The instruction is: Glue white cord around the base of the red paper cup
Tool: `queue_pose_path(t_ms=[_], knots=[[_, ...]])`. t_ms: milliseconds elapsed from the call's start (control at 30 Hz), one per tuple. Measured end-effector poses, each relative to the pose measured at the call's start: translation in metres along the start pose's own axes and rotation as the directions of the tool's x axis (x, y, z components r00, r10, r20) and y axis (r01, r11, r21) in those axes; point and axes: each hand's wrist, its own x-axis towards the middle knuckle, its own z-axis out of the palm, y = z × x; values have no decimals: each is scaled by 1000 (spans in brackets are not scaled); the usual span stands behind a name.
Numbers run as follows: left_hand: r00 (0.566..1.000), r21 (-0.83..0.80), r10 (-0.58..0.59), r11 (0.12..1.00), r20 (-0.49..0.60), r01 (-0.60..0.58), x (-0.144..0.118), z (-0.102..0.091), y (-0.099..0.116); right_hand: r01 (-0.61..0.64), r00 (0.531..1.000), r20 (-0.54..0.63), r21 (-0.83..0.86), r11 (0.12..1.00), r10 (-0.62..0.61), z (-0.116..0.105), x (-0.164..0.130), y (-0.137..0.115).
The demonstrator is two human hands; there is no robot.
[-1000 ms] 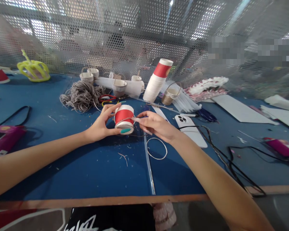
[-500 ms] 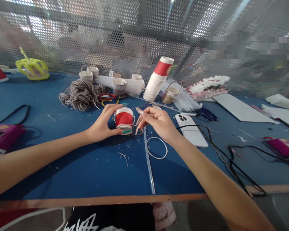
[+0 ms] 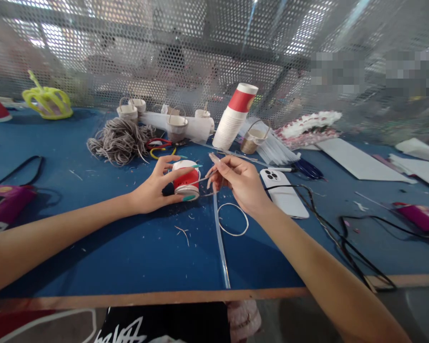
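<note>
My left hand (image 3: 159, 185) grips a red and white paper cup (image 3: 186, 177) that lies tilted low over the blue table. Its thumb is at the cup's lower edge and a finger reaches across the red band. Just right of the cup, my right hand (image 3: 235, 180) is closed in a pinch on a thin grey cord (image 3: 202, 180), which runs back to the cup. Below that hand lie a clear glue stick (image 3: 220, 243) and a white ring of cord (image 3: 248, 224).
Behind stand a tall stack of paper cups (image 3: 229, 119), small cord-wrapped baskets (image 3: 178, 126) and a heap of grey cord (image 3: 119, 143). A white phone (image 3: 284, 193) and a black cable (image 3: 316, 216) lie at right. Purple glue guns (image 3: 12, 202) rest at both sides.
The cup has turned and shifted slightly right, and a left finger now stretches across its front. My right hand has moved a little right, drawing the cord out from the cup.
</note>
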Motion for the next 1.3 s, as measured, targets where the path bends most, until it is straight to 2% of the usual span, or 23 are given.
queue_pose_path(t_ms=[167,267,467,633,800,1067,1300], knots=[[997,-14,4,1000,75,-3,-1,1,-2,18,1000,-1,-7,1000,-18,1,-2,3],[997,-6,-26,1000,76,27,-2,2,-3,24,1000,7,-2,1000,-24,4,-4,0],[986,150,-130,982,101,114,4,5,4,63,996,53,42,997,-65,14,-7,-9],[978,208,-182,965,104,157,12,2,17,68,992,97,89,994,-76,18,-8,-11],[973,223,-196,961,119,166,15,-2,23,46,994,96,135,990,-59,15,-9,-14],[966,218,-216,958,139,183,17,-3,24,16,989,147,81,997,-28,15,-11,-26],[979,197,-178,968,101,156,14,-2,19,-8,992,128,83,996,-3,14,-10,-24]])
